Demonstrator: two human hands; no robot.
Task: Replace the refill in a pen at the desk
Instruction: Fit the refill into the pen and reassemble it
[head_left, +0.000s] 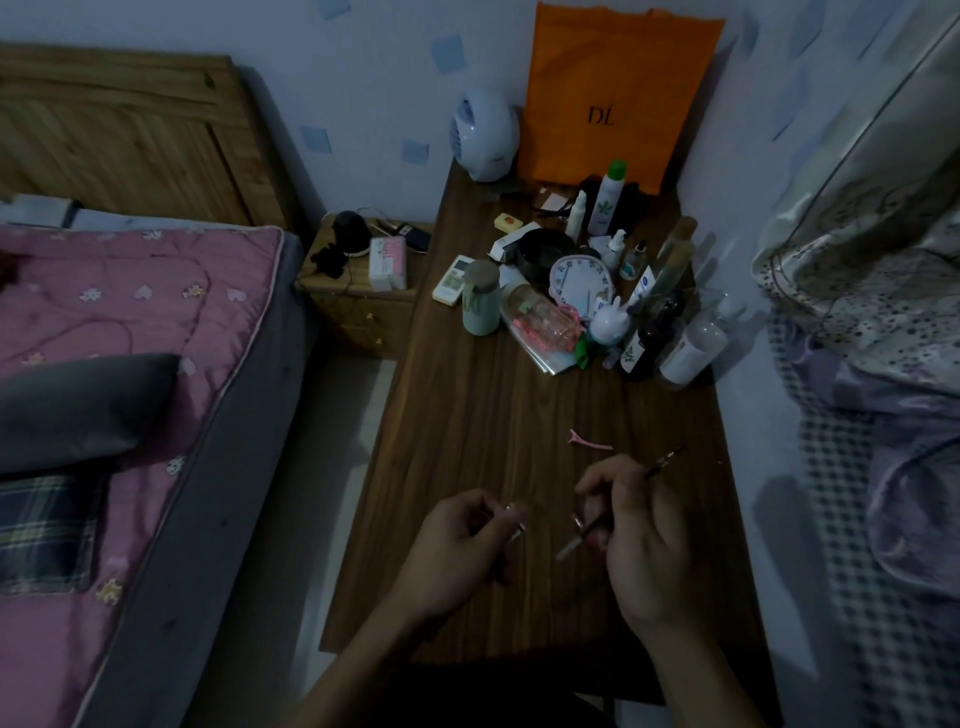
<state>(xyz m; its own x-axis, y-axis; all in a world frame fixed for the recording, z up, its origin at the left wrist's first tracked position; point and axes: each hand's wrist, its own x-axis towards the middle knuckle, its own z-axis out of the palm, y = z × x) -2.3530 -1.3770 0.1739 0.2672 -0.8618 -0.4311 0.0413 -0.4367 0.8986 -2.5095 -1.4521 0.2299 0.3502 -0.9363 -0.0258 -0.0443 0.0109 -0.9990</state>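
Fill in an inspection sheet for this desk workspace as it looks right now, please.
Surface: dark wooden desk, dimly lit.
Job's things: pen, angled, held above the desk; small pale part, too small to identify.
Clutter: pink hair clip lying beyond the hands; bottles, clock and orange bag at the far end.
Hands: left hand pinches the small part; right hand grips the pen.
Cables: thin cord at the nightstand.
Surroundings: bed with pink quilt on the left.

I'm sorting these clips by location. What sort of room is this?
Most likely a bedroom: a bed with a pink quilt and wooden headboard stands beside a wooden desk crowded with toiletry bottles.
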